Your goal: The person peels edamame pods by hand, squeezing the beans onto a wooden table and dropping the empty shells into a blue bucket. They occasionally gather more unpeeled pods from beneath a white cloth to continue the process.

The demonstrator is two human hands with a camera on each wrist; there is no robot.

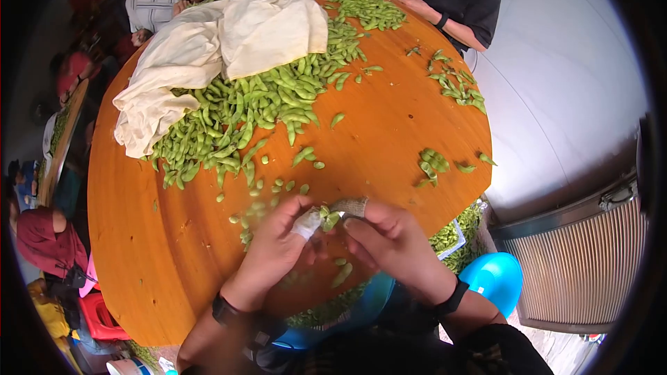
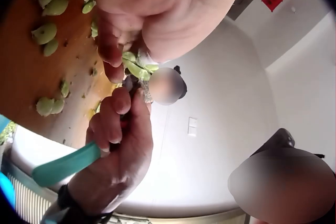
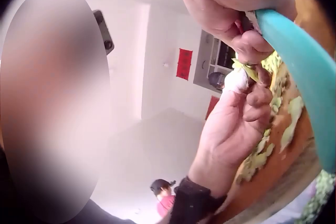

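My left hand (image 1: pixel 274 239), with a white wrap on its thumb, pinches a green soybean pod (image 1: pixel 330 220) above the near part of the table. Close against it, my right hand (image 1: pixel 396 239) has a grey cloth cover on a finger. In the left wrist view, that right hand grips a tool with a curved teal handle (image 2: pixel 68 165); its working end is mostly hidden by the fingers and the pod. Loose shelled beans (image 1: pixel 253 206) lie on the wood just beyond my left hand.
A large heap of pods (image 1: pixel 271 101) lies partly under cream cloth (image 1: pixel 274 28) on the round wooden table (image 1: pixel 389 125). Emptied pods (image 1: pixel 434 160) lie to the right. A blue basin (image 1: pixel 497 278) stands lower right; another blue tub (image 1: pixel 379 295) sits below my hands. Other people sit around.
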